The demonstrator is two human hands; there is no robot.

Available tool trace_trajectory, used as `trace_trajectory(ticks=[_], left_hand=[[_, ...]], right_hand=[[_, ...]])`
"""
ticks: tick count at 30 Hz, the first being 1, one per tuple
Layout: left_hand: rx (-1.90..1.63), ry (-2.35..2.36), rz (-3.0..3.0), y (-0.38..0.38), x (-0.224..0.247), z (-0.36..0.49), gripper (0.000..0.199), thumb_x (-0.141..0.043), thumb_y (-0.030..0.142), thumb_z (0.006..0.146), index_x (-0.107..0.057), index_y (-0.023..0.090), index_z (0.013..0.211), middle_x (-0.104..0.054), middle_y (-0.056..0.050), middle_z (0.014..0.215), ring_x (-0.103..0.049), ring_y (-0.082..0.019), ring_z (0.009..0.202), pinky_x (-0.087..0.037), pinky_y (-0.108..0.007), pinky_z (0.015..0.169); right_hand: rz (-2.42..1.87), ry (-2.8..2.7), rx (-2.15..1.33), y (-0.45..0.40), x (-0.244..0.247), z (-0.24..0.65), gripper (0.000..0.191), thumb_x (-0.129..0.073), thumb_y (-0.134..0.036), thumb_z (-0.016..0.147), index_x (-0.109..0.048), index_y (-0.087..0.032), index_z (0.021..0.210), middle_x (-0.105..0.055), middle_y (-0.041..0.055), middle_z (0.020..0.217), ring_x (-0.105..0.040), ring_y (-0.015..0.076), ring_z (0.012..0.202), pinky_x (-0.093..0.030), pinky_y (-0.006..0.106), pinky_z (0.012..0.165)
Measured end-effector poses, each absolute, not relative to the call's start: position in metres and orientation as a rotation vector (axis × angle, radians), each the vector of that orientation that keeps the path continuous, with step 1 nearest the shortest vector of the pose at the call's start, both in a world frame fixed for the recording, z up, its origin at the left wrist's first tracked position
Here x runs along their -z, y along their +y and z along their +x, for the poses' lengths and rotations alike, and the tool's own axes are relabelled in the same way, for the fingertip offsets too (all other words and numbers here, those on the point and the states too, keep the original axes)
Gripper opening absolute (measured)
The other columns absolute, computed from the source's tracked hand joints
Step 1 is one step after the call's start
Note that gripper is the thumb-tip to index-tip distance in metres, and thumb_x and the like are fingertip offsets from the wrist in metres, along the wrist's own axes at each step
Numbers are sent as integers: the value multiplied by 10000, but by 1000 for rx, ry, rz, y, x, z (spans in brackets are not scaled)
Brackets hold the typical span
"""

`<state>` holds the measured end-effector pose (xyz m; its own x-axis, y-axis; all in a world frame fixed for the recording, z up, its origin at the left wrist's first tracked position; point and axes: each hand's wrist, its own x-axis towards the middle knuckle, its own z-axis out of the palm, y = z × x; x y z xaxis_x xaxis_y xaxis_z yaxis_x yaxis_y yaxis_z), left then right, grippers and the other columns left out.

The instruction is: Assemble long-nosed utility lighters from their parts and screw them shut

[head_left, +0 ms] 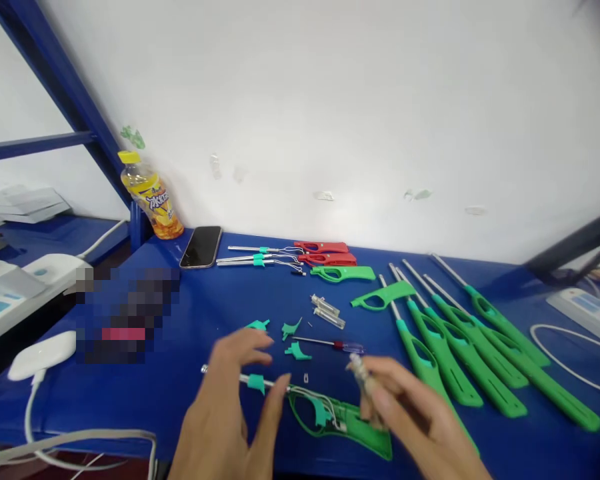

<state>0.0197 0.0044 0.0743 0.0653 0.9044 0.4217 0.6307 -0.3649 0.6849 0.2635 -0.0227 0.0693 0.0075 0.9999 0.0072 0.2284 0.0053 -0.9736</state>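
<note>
My left hand hovers over a thin metal tube, thumb and fingers apart, with the thumb tip close to the tube. The tube carries a teal collar and leads into an open green lighter half-shell. Inside that shell lie wires and a teal trigger. Pinched in my right hand, above the shell's right end, is a small clear plastic part, blurred and partly hidden by the fingers. Loose teal triggers and a screwdriver lie just beyond my hands.
Several assembled green lighters lie to the right. Farther back are red half-shells, a green half-shell, metal tubes with wires and clear tanks. A phone and a drink bottle are at the back left.
</note>
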Motion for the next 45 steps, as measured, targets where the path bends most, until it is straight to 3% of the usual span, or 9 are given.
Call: trace_trajectory(ticks=[3,6,9,13,19,26,35,42,45], left_hand=[[-1172,1729,2033,3,-79,12,346,-575,447,1043,-606,310,1358,-450,-129,1447,-777,-210,906,-566,-204,429],[-1097,1692,2164,8,-80,7,271,-533,382,1067,-682,329,1287,-351,-104,1550,-762,-201,953,-570,-201,461],[-990,1555,2342,10,-75,5,253,-501,295,1071,-745,257,1126,-522,-114,1441,-744,-206,937,-581,-231,522],[-732,1372,2577,4,-70,5,257,-517,182,1029,-750,226,1131,-738,-81,1034,-720,-269,954,-619,-398,819],[-742,1215,2679,9,-68,10,345,-506,51,987,-776,238,1095,-768,-69,1047,-698,-266,979,-581,-393,859],[-878,1132,2627,19,-41,-4,268,-582,135,1026,-781,283,1129,-777,-26,1111,-711,-226,1015,-587,-382,906],[-1082,1010,2621,22,-18,-5,299,-512,205,1095,-797,275,1033,-768,-38,1015,-710,-205,912,-607,-343,781],[-1109,991,2632,19,-20,-5,272,-524,168,1084,-776,248,1023,-754,-45,1006,-689,-211,926,-601,-362,808],[-1134,991,2634,19,-19,-5,261,-536,157,1077,-776,252,1042,-749,-45,1028,-684,-207,938,-594,-351,811]], right_hand=[[-1312,-1149,-1177,-24,-76,279,322,-644,-530,1018,-706,-267,1192,-689,18,813,-650,170,702,-584,256,702],[-1149,-961,-1318,-24,-80,282,314,-702,-532,969,-655,-245,1088,-625,15,815,-579,166,675,-553,291,669],[-1112,-963,-1344,-23,-83,275,344,-734,-535,917,-575,-248,1021,-505,-29,734,-506,162,617,-515,312,620],[-1247,-1225,-1066,-25,-84,263,425,-644,-611,955,-430,-261,841,-371,-72,668,-405,141,587,-439,290,611],[-1418,-1595,-569,-32,-74,264,536,-657,-515,973,-316,-253,654,-315,-60,627,-266,137,583,-221,306,546],[-1289,-1854,-223,-40,-41,261,401,-531,-254,1074,-361,-244,711,-623,15,850,-600,179,767,-462,318,714],[-1276,-1963,-237,-40,-6,254,291,-504,-78,1005,-426,-237,774,-650,28,972,-636,170,813,-517,317,729],[-1299,-1925,-430,-39,-19,259,377,-542,-185,1057,-398,-231,711,-687,13,1014,-685,161,838,-537,291,733],[-1271,-2045,-462,-37,-31,265,339,-559,-179,1066,-464,-231,744,-728,-5,1072,-714,169,930,-546,325,869]])
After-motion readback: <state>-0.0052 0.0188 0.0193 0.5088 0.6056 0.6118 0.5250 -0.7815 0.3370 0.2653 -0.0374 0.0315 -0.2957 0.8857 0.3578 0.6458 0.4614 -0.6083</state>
